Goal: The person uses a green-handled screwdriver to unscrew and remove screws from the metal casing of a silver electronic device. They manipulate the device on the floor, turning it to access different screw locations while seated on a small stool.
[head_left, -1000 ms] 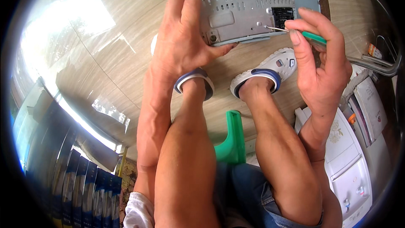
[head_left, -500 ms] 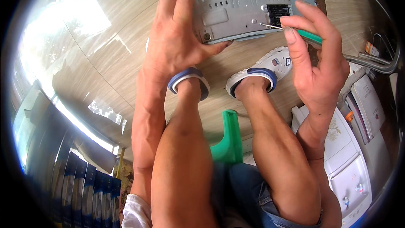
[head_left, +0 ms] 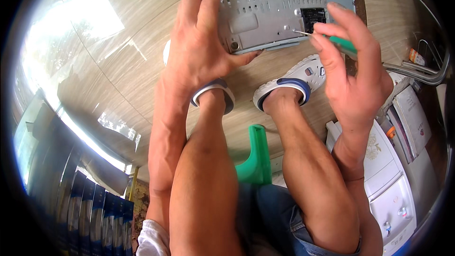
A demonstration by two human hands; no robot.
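While our left hand (head_left: pixel 204 52) grips the grey metal box (head_left: pixel 272 12) from its left end, fingers over the top face and thumb under the lower edge, we keep it raised above the glossy floor (head_left: pixel 118 66). Our right hand (head_left: pixel 353 78) is closed around a green-handled screwdriver (head_left: pixel 343 44); its thin tip touches the box just below a dark square patch. Beneath, our feet sit in white-and-blue sandals (head_left: pixel 294 83). A green stool (head_left: pixel 256 156) shows between our legs.
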